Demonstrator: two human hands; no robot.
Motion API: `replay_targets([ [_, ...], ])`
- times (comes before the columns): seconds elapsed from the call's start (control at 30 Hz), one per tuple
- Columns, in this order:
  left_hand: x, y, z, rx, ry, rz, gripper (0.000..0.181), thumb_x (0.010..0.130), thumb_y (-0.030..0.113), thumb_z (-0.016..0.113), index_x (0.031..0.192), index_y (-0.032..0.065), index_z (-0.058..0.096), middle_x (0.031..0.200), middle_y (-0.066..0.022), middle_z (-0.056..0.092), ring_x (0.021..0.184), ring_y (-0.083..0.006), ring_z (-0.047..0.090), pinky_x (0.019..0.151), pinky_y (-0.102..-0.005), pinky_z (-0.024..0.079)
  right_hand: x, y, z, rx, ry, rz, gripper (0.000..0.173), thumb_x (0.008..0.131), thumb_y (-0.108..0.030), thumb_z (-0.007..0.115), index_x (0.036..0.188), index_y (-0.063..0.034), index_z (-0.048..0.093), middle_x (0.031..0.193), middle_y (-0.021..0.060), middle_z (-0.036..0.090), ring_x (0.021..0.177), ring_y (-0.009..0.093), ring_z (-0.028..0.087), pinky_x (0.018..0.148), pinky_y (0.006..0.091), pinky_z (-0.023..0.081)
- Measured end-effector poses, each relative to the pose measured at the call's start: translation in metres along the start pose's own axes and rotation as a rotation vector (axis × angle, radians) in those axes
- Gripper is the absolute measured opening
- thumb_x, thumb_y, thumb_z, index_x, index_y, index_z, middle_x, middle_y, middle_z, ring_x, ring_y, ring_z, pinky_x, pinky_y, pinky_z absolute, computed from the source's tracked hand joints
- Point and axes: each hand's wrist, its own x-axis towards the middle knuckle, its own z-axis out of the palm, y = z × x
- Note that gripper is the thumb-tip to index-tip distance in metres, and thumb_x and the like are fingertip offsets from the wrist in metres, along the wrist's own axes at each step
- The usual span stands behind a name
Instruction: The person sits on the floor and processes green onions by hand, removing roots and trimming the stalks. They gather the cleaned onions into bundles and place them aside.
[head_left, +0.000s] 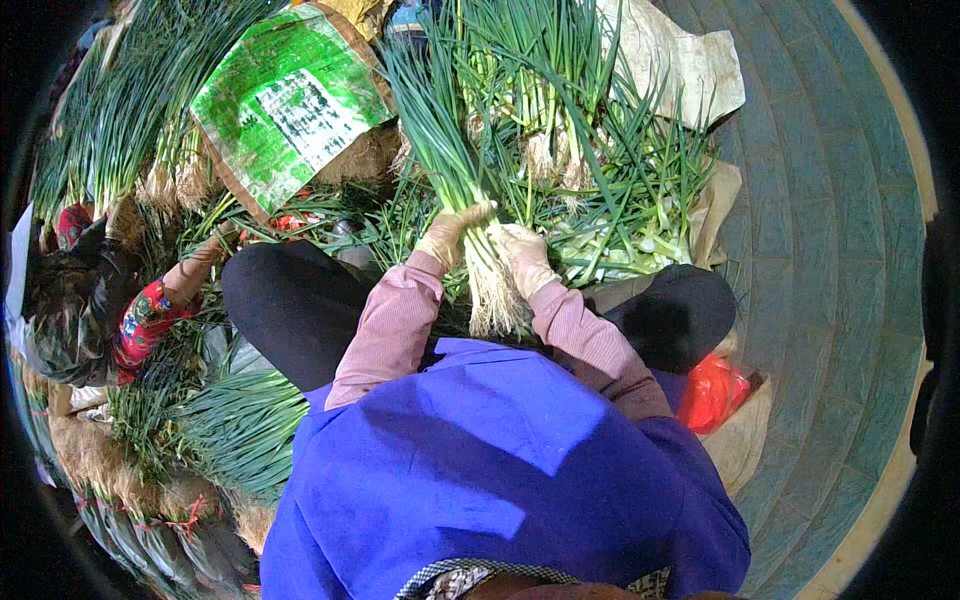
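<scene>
A bunch of green onions (459, 172) is in my gloved left hand (452, 234), whose fingers wrap around the pale stalks. Its long green leaves point away from me, and the stringy white roots (495, 307) hang toward my lap. My right hand (523, 253), also gloved, touches the right side of the stalks just above the roots; its fingertips are partly hidden, so whether it grips any is unclear. Beyond my hands, more green onions (551, 112) lie with roots toward me. Loose leaves and peeled trimmings (615, 251) are spread in front of my right knee.
A green printed sack (300, 105) bearing writing lies ahead on the left. At far left a co-worker's arm (176, 289) reaches into onions. Tied bundles (150, 540) lie behind left. A red plastic bag (712, 394) sits by my right side, near the tiled floor (825, 300).
</scene>
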Motion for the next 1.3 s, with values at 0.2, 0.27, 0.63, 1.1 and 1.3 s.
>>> replay_targets([
  [0.2, 0.016, 0.010, -0.021, -0.137, 0.114, 0.004, 0.021, 0.082, 0.020, 0.072, 0.095, 0.0053, 0.066, 0.083, -0.0064, 0.068, 0.067, -0.0190, 0.066, 0.061, -0.0318, 0.057, -0.009, -0.004, -0.004, -0.246, -0.050, 0.086, 0.017, 0.088, -0.012, 0.064, 0.100, -0.0008, 0.067, 0.083, 0.0043, 0.066, 0.069, 0.010, 0.060, 0.061, 0.0209, 0.047],
  [0.27, 0.008, 0.014, -0.011, -0.137, 0.132, -0.059, 0.020, 0.081, 0.018, 0.072, 0.094, 0.0049, 0.066, 0.083, -0.0070, 0.068, 0.066, -0.0202, 0.066, 0.060, -0.0333, 0.057, -0.015, -0.016, 0.010, -0.348, -0.039, -0.002, 0.023, 0.088, -0.018, 0.066, 0.103, -0.0013, 0.066, 0.087, 0.0034, 0.065, 0.070, 0.008, 0.058, 0.060, 0.0207, 0.046],
  [0.63, 0.025, 0.006, -0.014, -0.187, 0.198, 0.012, 0.018, 0.079, 0.011, 0.069, 0.095, 0.0030, 0.065, 0.087, -0.0080, 0.067, 0.072, -0.0219, 0.063, 0.069, -0.0341, 0.054, 0.026, -0.013, 0.016, 0.010, 0.242, -0.241, 0.018, 0.092, -0.012, 0.057, 0.102, 0.0022, 0.061, 0.084, 0.0106, 0.066, 0.070, 0.016, 0.063, 0.061, 0.0275, 0.051],
  [1.1, 0.034, 0.008, -0.006, -0.380, 0.010, 0.000, 0.013, 0.092, 0.012, 0.058, 0.103, 0.0034, 0.059, 0.082, -0.0090, 0.066, 0.065, -0.0220, 0.064, 0.060, -0.0394, 0.059, -0.029, -0.092, -0.011, -0.049, 0.134, -0.040, 0.013, 0.089, -0.011, 0.054, 0.093, -0.0041, 0.064, 0.057, -0.0041, 0.045, 0.040, 0.008, 0.038, 0.034, 0.0252, 0.034],
  [1.3, 0.013, 0.069, 0.023, -0.161, -0.075, 0.193, 0.024, 0.088, 0.014, 0.064, 0.109, 0.0000, 0.061, 0.079, -0.0056, 0.063, 0.063, -0.0169, 0.061, 0.056, -0.0302, 0.056, -0.008, -0.192, -0.163, -1.237, 0.675, -0.428, 0.029, 0.083, -0.017, 0.060, 0.110, -0.0085, 0.058, 0.086, 0.0072, 0.059, 0.075, 0.021, 0.059, 0.062, 0.0323, 0.049],
])
